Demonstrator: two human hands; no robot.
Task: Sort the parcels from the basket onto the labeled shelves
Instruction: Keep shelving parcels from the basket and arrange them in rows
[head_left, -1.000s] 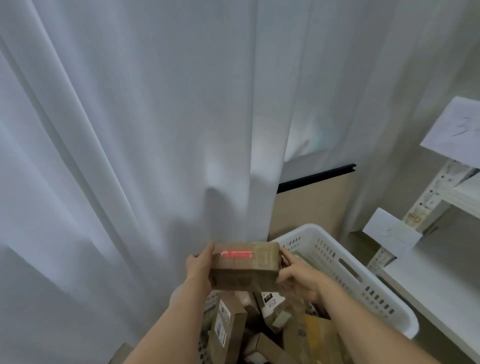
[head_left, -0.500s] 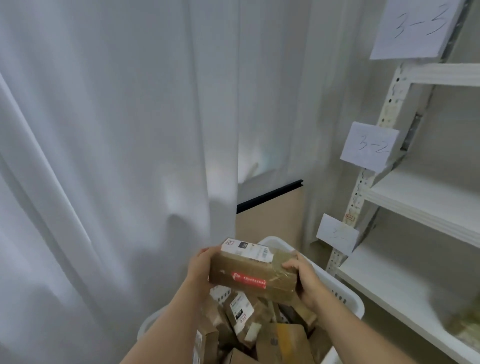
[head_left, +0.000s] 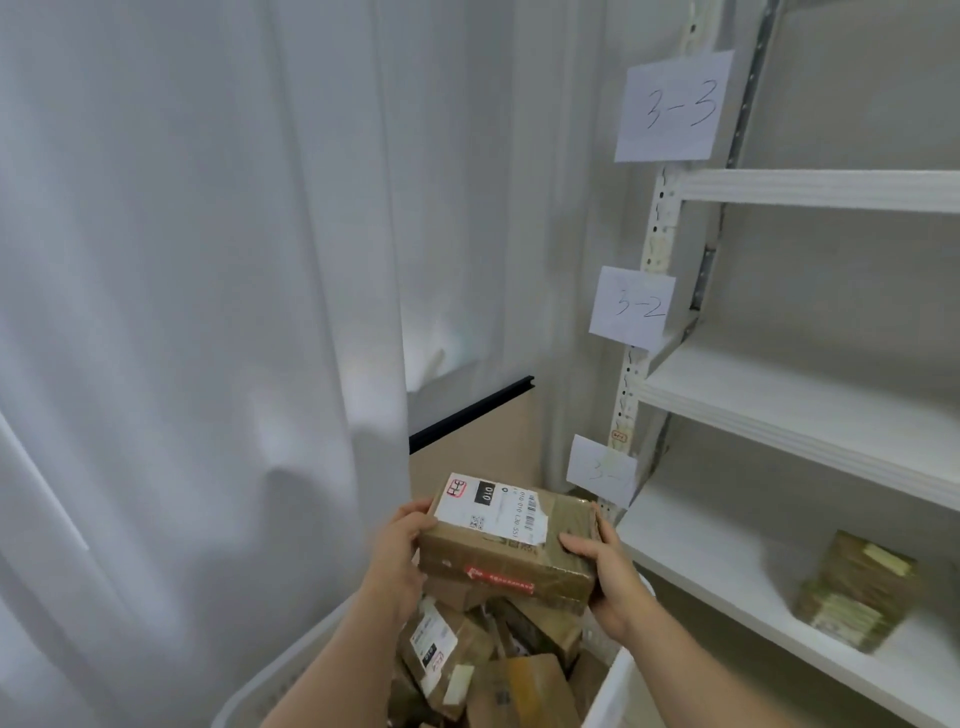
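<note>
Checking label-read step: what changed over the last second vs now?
Both hands tipped the held parcel toward the camera: a second ago only its red-taped side showed; now the white shipping label faces up. Left hand and right hand gripped its ends throughout. The view swung right, bringing the shelves and the 3-3 tag in. The basket stays full below.

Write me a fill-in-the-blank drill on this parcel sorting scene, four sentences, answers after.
1. The parcel is gripped by ____ hands.
2. The top paper sign reads ____.
3. The sign below reads ____.
4. More parcels lie in the white ____ under the left hand and right hand.

Answers: both; 3-3; 3-2; basket
</note>
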